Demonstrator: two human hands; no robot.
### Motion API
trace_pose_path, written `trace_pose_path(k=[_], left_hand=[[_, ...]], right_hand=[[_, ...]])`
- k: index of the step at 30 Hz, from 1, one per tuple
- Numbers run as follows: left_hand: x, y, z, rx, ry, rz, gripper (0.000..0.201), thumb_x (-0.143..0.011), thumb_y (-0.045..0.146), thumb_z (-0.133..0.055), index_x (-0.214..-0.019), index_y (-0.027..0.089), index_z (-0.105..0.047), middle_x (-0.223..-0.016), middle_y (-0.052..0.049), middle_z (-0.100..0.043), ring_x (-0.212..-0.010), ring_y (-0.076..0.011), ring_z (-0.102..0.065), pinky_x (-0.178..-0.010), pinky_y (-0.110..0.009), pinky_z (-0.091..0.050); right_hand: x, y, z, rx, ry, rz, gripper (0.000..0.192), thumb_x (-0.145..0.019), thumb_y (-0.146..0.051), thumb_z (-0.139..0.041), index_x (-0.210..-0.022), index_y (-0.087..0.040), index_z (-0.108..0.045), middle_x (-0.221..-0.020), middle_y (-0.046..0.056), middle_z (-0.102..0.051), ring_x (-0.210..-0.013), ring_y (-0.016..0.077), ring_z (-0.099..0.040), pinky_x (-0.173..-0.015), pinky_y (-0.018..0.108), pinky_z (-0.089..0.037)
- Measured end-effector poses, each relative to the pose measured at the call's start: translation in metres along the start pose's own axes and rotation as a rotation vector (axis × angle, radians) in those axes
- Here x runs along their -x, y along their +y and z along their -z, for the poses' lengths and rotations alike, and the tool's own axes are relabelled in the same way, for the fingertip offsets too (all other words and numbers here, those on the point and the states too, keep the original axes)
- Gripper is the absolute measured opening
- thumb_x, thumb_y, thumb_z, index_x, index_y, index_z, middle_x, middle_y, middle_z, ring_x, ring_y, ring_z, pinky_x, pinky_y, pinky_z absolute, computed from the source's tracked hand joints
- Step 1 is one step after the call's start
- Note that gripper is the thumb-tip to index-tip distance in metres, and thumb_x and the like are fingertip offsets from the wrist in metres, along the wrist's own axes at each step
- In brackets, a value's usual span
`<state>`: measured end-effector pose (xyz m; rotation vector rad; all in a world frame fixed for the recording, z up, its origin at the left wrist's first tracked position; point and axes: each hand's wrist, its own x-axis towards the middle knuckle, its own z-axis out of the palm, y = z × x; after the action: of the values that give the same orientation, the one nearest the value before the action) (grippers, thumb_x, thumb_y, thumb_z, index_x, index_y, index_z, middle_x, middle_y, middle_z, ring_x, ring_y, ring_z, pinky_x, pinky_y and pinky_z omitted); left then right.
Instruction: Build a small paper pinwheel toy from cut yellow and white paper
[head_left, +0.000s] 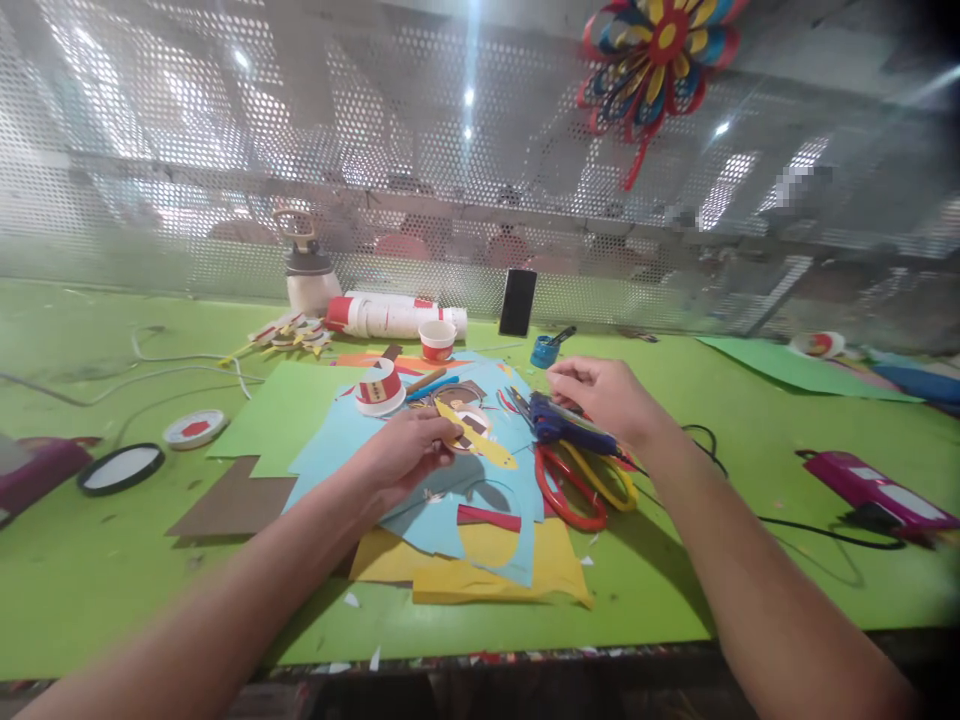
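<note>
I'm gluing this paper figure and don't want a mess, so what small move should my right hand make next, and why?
Probably lower the right hand onto the blue glue gun just beneath it and lift it clear of the scissors, since the left hand already pins the paper figure.

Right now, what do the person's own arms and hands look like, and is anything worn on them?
Both arms are bare from the bottom edge of the frame up to the fingers: no sleeves show. The left hand and the right hand have no gloves, and I see no watch, bracelet or ring on either wrist or on the fingers that show. The nearer forearms are blurred, so fine marks cannot be told.
</note>
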<state>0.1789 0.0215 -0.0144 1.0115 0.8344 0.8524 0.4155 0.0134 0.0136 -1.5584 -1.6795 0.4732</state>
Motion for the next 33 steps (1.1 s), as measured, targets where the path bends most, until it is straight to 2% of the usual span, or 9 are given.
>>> trace_pose_path(k=[4, 9, 14, 17, 21, 27, 33], left_hand=[[-0.002, 0.000, 0.003, -0.030, -0.005, -0.003, 0.004, -0.064, 0.011, -0.067, -0.061, 0.009, -0.064, -0.061, -0.004, -0.059, -0.052, -0.0073, -0.049, -0.044, -0.017, -0.037], [-0.003, 0.000, 0.004, -0.049, -0.041, 0.020, 0.003, -0.064, 0.011, -0.066, -0.063, 0.009, -0.065, -0.063, -0.006, -0.061, -0.054, -0.0079, -0.051, -0.045, -0.017, -0.038], [-0.006, -0.004, 0.007, -0.049, -0.091, 0.015, 0.005, -0.064, 0.010, -0.065, -0.060, 0.010, -0.064, -0.059, -0.004, -0.059, -0.048, -0.0058, -0.045, -0.042, -0.016, -0.035], [-0.007, -0.005, 0.009, -0.050, -0.106, 0.004, 0.006, -0.064, 0.010, -0.065, -0.058, 0.010, -0.062, -0.055, -0.002, -0.057, -0.045, -0.0046, -0.041, -0.043, -0.017, -0.033], [-0.007, -0.004, 0.008, -0.087, -0.112, 0.021, 0.005, -0.063, 0.010, -0.064, -0.067, 0.008, -0.065, -0.058, -0.002, -0.057, -0.046, -0.0043, -0.041, -0.046, -0.019, -0.034], [-0.002, -0.001, 0.003, -0.124, -0.197, 0.012, 0.010, -0.066, 0.011, -0.061, -0.074, 0.009, -0.066, -0.075, -0.006, -0.063, -0.062, -0.0089, -0.052, -0.051, -0.020, -0.034], [0.002, 0.000, 0.001, -0.124, -0.200, -0.006, 0.006, -0.066, 0.008, -0.059, -0.070, 0.012, -0.061, -0.068, -0.001, -0.062, -0.057, -0.0068, -0.049, -0.049, -0.019, -0.031]], right_hand=[[-0.006, 0.011, -0.001, 0.081, -0.109, 0.010, 0.024, -0.081, -0.031, -0.053, -0.085, -0.012, -0.066, -0.069, 0.005, -0.066, -0.063, 0.0154, -0.061, -0.060, 0.027, -0.048], [-0.009, 0.006, 0.009, 0.283, -0.184, 0.037, 0.020, -0.075, -0.029, -0.059, -0.084, -0.015, -0.071, -0.069, 0.004, -0.067, -0.063, 0.0153, -0.057, -0.060, 0.027, -0.042], [-0.001, 0.005, 0.027, 0.480, -0.275, 0.039, 0.009, -0.066, -0.024, -0.065, -0.069, -0.017, -0.071, -0.062, 0.002, -0.065, -0.059, 0.0150, -0.054, -0.058, 0.026, -0.039], [0.007, 0.011, 0.028, 0.570, -0.326, 0.052, 0.008, -0.066, -0.025, -0.065, -0.065, -0.018, -0.069, -0.065, 0.003, -0.065, -0.063, 0.0162, -0.055, -0.060, 0.026, -0.039], [0.014, 0.023, 0.021, 0.662, -0.345, 0.073, 0.011, -0.069, -0.026, -0.062, -0.074, -0.018, -0.068, -0.081, 0.007, -0.065, -0.076, 0.0205, -0.058, -0.067, 0.027, -0.041], [0.015, 0.036, 0.012, 0.755, -0.343, 0.059, 0.024, -0.073, -0.023, -0.054, -0.094, -0.018, -0.065, -0.096, 0.011, -0.060, -0.089, 0.0252, -0.056, -0.076, 0.033, -0.041], [0.015, 0.042, 0.003, 0.739, -0.340, -0.005, 0.036, -0.068, -0.020, -0.056, -0.103, -0.019, -0.062, -0.103, 0.010, -0.060, -0.094, 0.0269, -0.057, -0.080, 0.035, -0.042]])
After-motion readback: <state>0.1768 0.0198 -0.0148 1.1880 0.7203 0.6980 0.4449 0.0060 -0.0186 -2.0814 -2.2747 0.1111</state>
